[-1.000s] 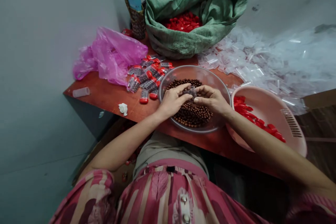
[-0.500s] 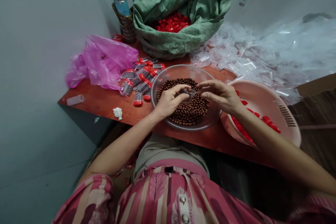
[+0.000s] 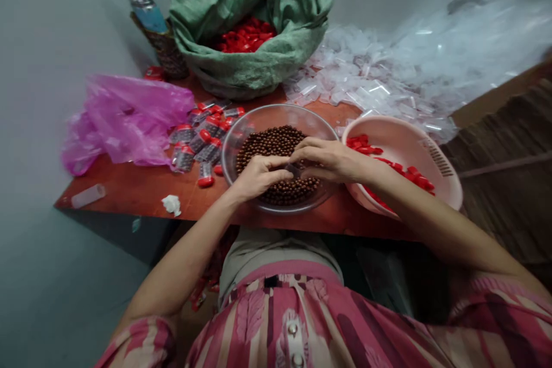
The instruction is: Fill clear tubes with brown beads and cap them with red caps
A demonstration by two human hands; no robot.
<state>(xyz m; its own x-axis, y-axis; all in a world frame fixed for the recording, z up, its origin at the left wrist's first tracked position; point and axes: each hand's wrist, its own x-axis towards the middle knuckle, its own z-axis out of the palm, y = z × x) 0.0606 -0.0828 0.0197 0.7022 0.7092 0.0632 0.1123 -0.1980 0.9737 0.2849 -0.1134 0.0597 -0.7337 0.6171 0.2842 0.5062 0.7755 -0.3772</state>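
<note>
A glass bowl [image 3: 241, 132] of small brown beads [image 3: 271, 144] stands on the red-brown table. Both hands meet above it. My left hand [image 3: 256, 175] and my right hand [image 3: 325, 158] together pinch a small clear vial [image 3: 293, 171] that is mostly hidden by the fingers. Left of the bowl lies a heap of filled vials with red caps [image 3: 202, 138]. A pink basin [image 3: 435, 184] with loose red caps [image 3: 366, 146] sits just right of the bowl.
A green sack [image 3: 259, 63] of red caps stands at the back, beside a bottle in a woven holder [image 3: 150, 23]. A heap of empty clear vials [image 3: 388, 80] spreads at back right. A pink plastic bag [image 3: 121, 121], one empty vial [image 3: 88, 195] and a white scrap [image 3: 171, 204] lie left.
The view has swung right, so everything sits further left in the frame. Both hands stay together over the bead bowl, sunk slightly lower, the vial now more covered by fingers.
</note>
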